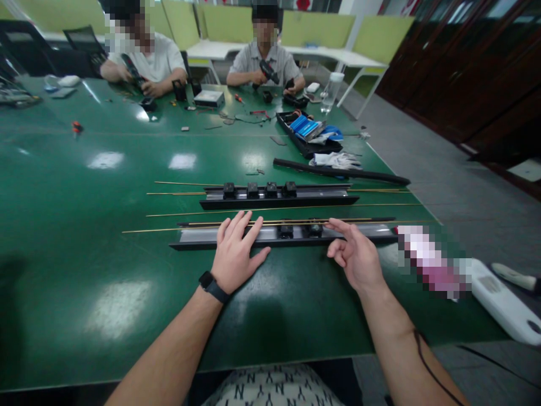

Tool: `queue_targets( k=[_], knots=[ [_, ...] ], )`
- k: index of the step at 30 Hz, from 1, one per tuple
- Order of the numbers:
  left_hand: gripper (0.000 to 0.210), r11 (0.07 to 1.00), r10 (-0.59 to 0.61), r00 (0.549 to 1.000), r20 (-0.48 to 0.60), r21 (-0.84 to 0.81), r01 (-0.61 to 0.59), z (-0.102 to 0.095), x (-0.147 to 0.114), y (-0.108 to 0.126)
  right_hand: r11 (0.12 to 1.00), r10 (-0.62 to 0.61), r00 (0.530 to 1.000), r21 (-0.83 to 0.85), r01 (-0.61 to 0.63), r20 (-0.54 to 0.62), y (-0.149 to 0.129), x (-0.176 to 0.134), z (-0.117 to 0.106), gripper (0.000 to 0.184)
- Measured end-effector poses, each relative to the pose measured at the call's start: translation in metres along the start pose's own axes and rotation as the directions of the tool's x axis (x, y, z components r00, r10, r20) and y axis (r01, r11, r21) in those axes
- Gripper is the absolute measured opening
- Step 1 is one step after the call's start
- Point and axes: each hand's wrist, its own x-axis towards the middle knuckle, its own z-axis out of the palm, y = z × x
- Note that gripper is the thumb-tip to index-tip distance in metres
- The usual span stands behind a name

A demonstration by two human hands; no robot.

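Across the near channel, a long black-edged rail (253, 244) with a pale inner strip, lies my left hand (236, 248). Its fingers are spread, and the fingertips touch or hover at thin brass-coloured rods (291, 222) along the far edge. My right hand (357, 256) is at the same channel, index finger stretched toward the rods, other fingers loosely bent and apart from the thumb. Between the hands, black blocks (315, 228) sit in the channel. Beyond it is a similar channel (279, 201) with several black blocks (252, 190). Another brass rod (181, 214) lies between the channels.
Farther back are a black foam strip (338, 171), white gloves (336, 160) and a black tray (304, 148) with blue packets. Two people sit across the green table (139, 304), each with a power drill (269, 71). A white device (505, 301) lies at right.
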Motion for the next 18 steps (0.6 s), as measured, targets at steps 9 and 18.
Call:
queue_targets(
  k=[9,18],
  knots=[
    [0.065,1.000,0.000,1.000,0.003,-0.003,0.000,0.0008,-0.0005,-0.0005,1.000,-0.013,1.000,0.016,0.013,-0.012,0.0055,0.0023,-0.0040,0.044],
    [0.065,1.000,0.001,1.000,-0.001,0.000,-0.001,0.0014,-0.0004,-0.0001,1.000,-0.008,1.000,0.001,0.008,0.004,0.0030,0.0009,-0.0018,0.043]
  ],
)
